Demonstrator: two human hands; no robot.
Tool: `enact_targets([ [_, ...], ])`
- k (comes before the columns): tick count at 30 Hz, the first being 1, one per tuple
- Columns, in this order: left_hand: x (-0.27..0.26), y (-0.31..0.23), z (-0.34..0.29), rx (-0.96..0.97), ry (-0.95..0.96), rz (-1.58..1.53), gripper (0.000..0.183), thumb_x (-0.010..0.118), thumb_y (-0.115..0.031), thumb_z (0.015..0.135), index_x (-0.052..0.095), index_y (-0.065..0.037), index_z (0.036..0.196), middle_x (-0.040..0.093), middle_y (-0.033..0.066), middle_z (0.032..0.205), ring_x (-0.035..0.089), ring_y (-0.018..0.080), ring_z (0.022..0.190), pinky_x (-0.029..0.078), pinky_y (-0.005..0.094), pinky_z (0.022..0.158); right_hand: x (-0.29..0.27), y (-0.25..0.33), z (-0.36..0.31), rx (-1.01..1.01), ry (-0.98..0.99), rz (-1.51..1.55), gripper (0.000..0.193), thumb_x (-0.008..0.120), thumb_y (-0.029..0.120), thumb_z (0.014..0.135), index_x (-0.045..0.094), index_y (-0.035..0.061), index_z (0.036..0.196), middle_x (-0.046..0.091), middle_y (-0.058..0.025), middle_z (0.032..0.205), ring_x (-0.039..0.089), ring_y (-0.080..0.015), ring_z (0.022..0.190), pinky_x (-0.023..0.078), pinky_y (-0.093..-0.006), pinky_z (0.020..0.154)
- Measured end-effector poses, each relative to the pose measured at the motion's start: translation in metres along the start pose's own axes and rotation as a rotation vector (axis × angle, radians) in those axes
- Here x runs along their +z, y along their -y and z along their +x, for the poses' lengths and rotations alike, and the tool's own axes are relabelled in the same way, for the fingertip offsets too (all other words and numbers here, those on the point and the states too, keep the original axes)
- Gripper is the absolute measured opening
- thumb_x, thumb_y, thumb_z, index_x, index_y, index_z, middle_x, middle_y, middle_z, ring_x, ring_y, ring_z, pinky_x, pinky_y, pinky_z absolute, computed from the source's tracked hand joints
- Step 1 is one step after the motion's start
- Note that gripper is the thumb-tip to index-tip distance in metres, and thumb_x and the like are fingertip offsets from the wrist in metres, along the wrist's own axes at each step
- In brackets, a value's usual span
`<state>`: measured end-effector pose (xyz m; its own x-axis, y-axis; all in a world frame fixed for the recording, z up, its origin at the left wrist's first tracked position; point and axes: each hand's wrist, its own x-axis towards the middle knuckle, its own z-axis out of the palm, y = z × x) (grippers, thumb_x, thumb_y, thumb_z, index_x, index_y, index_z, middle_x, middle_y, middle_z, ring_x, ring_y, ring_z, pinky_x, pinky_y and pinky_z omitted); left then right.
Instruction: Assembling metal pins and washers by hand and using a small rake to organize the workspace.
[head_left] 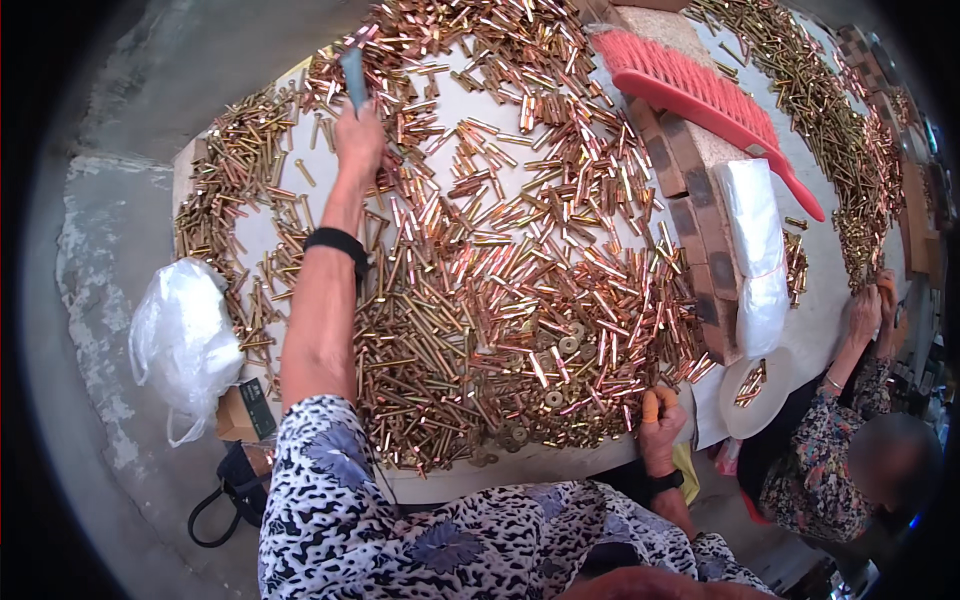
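Observation:
A wide spread of brass-coloured bolts and metal sleeves (430,330) covers the pale tabletop, with several round washers (569,345) among them near the front. My left hand (360,145) reaches to the far left of the spread. Its fingers are wrapped round a slim blue-grey tool (353,75), whose far end lies over the bolts; its exact kind is unclear. At the front right edge of the table is my right hand (660,428), fingers curled in, with orange covers on some fingertips. Whatever it may hold is hidden.
A row of brown blocks (690,215) divides the table, bearing a red bristle brush (700,105) and a clear plastic roll (755,260). A white bowl (752,390) holds a few bolts. Plastic bag (185,330) and small box (245,412) sit left. Another person (830,450) handles bolts at right.

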<state>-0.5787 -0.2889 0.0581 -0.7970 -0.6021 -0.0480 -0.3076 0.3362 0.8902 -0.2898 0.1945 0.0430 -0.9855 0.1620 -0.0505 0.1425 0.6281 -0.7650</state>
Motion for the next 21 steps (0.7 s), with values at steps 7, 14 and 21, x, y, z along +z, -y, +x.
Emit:
enact_targets([
  [7,-0.034,-0.041,-0.103,-0.118,0.239,0.017,0.039,0.038,-0.022,0.098,0.037,-0.007,0.134,0.039,-0.0021,0.053,0.041,0.0097,0.037,0.035,0.0259,0.03,-0.004,-0.026,-0.004,0.054,0.016,0.015,0.013,0.062,0.015,0.084,0.063,0.002,0.083,0.055,-0.0076,0.06,0.052,-0.0188,0.051,0.041,-0.0317,0.05],
  [14,0.009,-0.006,-0.102,0.079,-0.001,0.449,0.053,0.046,-0.026,0.094,0.029,-0.007,0.141,0.062,0.0292,0.095,0.06,0.047,0.087,0.047,0.0489,0.075,0.001,-0.013,-0.002,-0.054,-0.033,-0.017,0.012,0.063,0.013,0.083,0.063,0.0019,0.08,0.055,-0.0081,0.058,0.051,-0.0198,0.049,0.041,-0.0317,0.049],
  [21,0.032,-0.017,-0.086,0.188,-0.068,0.226,0.039,0.041,-0.017,0.096,0.04,-0.003,0.133,0.053,0.0086,0.072,0.055,0.018,0.058,0.046,0.0348,0.053,-0.002,-0.006,-0.001,0.003,0.033,0.036,0.011,0.063,0.012,0.082,0.064,0.0012,0.082,0.056,-0.0101,0.06,0.054,-0.0217,0.049,0.044,-0.0319,0.05],
])
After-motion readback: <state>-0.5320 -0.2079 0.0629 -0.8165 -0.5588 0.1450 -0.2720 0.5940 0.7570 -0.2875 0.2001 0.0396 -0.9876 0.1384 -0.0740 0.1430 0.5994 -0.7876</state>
